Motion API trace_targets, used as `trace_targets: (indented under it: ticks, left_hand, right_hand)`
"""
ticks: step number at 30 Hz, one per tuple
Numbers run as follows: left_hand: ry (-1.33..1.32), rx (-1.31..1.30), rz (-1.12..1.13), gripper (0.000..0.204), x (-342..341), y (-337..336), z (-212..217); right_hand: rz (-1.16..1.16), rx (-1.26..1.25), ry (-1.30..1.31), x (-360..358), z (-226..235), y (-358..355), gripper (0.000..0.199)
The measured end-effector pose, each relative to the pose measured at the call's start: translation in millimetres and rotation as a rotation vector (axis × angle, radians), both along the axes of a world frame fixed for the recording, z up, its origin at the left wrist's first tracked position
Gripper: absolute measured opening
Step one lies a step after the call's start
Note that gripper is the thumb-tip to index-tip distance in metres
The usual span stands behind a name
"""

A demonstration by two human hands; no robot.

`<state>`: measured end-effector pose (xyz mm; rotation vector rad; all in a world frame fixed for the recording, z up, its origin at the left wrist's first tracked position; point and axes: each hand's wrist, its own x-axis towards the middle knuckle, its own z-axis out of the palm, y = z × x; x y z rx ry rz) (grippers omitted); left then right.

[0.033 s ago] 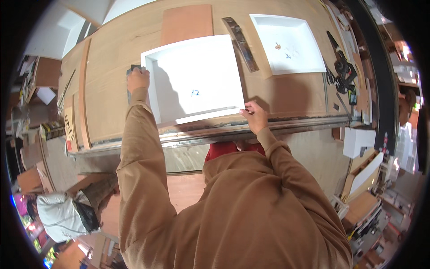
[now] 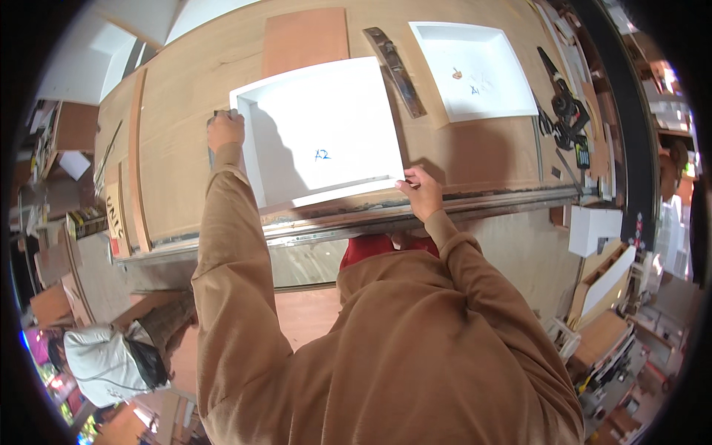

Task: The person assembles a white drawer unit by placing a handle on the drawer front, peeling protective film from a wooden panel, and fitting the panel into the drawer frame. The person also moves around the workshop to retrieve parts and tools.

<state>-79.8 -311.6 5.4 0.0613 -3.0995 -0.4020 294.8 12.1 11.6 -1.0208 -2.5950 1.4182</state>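
Note:
A shallow white tray-like box with a blue handwritten mark inside sits at the front of the bench. My left hand is closed at the outside of its left wall, over a dark flat piece mostly hidden under the fingers; its kind does not show. With thumb and fingers, my right hand grips the box's near right corner. A second white box, also marked in blue, lies farther right. Between the two boxes is a long dark wooden tool, apparently a hand plane.
A reddish-brown board lies behind the box. On the wooden bench, a wood strip runs along the left, and a black power tool rests at the right. Another person is at the lower left, among boards.
The whole view has shifted very slightly. My hands keep their places on the box and the dark piece.

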Motion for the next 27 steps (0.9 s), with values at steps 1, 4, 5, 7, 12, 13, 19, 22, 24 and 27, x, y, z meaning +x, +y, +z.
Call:
trace_targets:
  ticks: [1,4,5,7,12,13,19,22,24,27]
  left_hand:
    - [0.011,-0.017,-0.002,0.033,-12.7,0.7,-3.1]
    - [0.012,-0.002,0.026,0.037,-36.8,9.9,-7.8]
    - [0.004,0.014,0.043,0.038,-41.6,14.4,-6.3]
    - [-0.065,0.040,0.035,0.041,-47.3,23.9,0.4]
    - [0.016,0.150,-0.101,0.041,3.5,-34.1,-25.0]
    - [0.035,0.191,-0.107,0.041,24.7,-46.1,-33.8]
    - [-0.105,0.429,-0.075,0.049,168.3,-79.9,-19.8]
    - [-0.184,0.545,-0.054,0.048,214.5,-97.0,-14.8]
    - [-0.203,0.629,-0.007,0.047,231.3,-100.9,-11.8]
    - [-0.075,0.407,-0.068,0.036,238.3,-98.0,0.9]
  right_hand:
    - [0.001,-0.008,0.019,-0.2,-1.5,-2.6,0.034]
    - [-0.083,-0.013,0.045,2.6,-4.3,-10.8,0.032]
    - [-0.107,0.006,0.049,3.1,-3.7,-14.5,0.032]
    - [-0.183,0.034,0.036,-7.2,1.1,-18.6,0.028]
    - [-0.025,0.092,0.192,3.0,-13.7,-12.9,0.029]
    - [0.035,0.124,0.231,5.5,-14.2,-11.9,0.030]
    - [0.227,0.211,0.236,0.8,-19.9,14.2,0.027]
    - [0.336,0.241,0.237,-4.5,-9.6,22.3,0.024]
    - [0.360,0.233,0.235,-5.2,-8.0,24.3,0.022]
    - [0.326,0.209,0.233,-2.0,-12.7,26.4,0.018]
